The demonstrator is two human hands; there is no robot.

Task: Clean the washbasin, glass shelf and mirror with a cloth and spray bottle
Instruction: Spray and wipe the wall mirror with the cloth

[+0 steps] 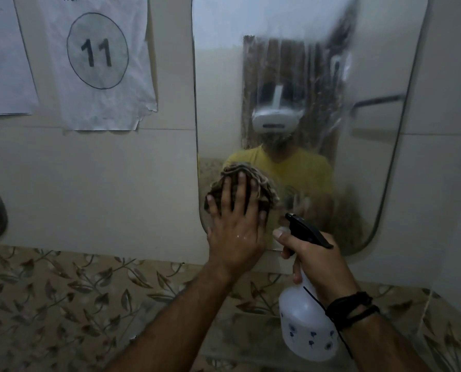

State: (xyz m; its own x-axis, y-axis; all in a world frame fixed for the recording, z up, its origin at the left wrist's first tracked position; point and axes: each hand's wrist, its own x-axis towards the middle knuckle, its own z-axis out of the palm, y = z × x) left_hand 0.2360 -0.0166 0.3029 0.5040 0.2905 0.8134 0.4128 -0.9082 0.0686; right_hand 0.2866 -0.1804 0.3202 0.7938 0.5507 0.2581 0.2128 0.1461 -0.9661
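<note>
Left hand (236,226) flat, pressing cloth (244,186) on mirror (385,76); right hand (319,264) gripping spray bottle (307,326).

The left hand (237,232) presses flat, fingers spread, on a bunched brown cloth (244,187) against the lower left corner of the mirror (371,183), whose glass is streaked and misted. Just below the mirror's bottom edge, the right hand (319,267) grips the neck of a white spray bottle (308,326) with a black trigger head, its nozzle pointing toward the glass. On the wall left of the mirror hangs a paper sheet (100,63) marked 11.
</note>
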